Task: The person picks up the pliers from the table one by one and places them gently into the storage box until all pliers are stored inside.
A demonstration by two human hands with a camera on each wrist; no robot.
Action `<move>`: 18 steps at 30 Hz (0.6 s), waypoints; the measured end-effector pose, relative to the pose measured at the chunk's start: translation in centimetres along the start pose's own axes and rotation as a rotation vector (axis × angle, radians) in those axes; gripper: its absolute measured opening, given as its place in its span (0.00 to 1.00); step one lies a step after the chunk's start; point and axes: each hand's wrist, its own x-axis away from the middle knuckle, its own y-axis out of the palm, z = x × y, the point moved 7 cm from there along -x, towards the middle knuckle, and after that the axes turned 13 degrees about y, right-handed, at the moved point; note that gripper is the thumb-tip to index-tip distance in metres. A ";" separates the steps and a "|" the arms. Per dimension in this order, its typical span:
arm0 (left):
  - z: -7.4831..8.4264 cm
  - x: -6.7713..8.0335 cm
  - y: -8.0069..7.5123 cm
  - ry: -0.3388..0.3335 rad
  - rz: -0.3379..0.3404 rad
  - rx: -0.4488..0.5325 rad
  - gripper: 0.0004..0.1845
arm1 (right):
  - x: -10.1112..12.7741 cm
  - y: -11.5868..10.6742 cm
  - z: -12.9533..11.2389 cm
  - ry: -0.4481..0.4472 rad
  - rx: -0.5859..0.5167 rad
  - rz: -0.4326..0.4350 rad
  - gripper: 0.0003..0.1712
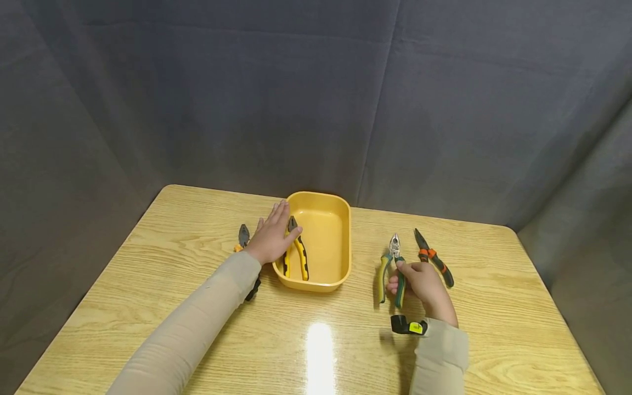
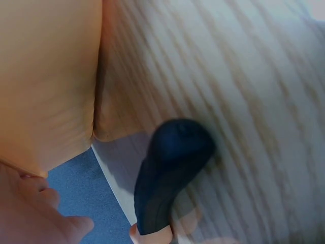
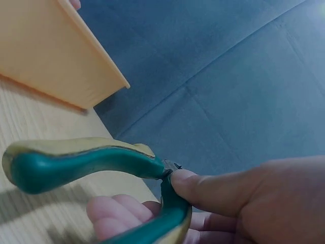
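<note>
My left hand (image 1: 271,236) lies with straight fingers against the left rim of the yellow bin (image 1: 328,236), thumb over the inside. Within the bin, yellow-and-black pliers (image 1: 303,260) lean along that left side. My right hand (image 1: 422,282) pinches one handle of the green-and-yellow combination pliers (image 1: 400,285), whose handles are spread. In the right wrist view, thumb and fingers grip the green pliers (image 3: 86,165) near the pivot, and the other handle sits above its shadow on the table.
Orange-and-black long-nose pliers (image 1: 441,267) lie just right of my right hand. Left of the bin are dark-headed pliers (image 1: 244,235), partly covered by my left arm; a black handle (image 2: 172,168) shows in the left wrist view. A grey curtain (image 1: 316,109) hangs behind the wooden table (image 1: 365,351).
</note>
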 end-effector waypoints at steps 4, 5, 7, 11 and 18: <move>0.0 0.0 0.0 0.004 -0.001 -0.003 0.42 | 0.1 0.1 -0.3 -0.009 -0.026 0.011 0.25; 0.1 0.0 0.0 0.005 -0.003 -0.006 0.43 | 0.1 0.1 -0.4 -0.011 -0.032 0.013 0.25; 0.1 0.0 0.0 0.005 -0.008 -0.010 0.43 | 0.1 0.2 -0.5 -0.011 -0.046 0.010 0.25; 0.1 0.0 0.1 0.006 -0.011 -0.011 0.43 | 0.0 0.4 -0.7 -0.010 -0.047 0.009 0.25; 0.0 -0.1 0.1 0.006 -0.005 -0.013 0.42 | 0.3 0.6 -1.1 -0.018 -0.032 0.018 0.26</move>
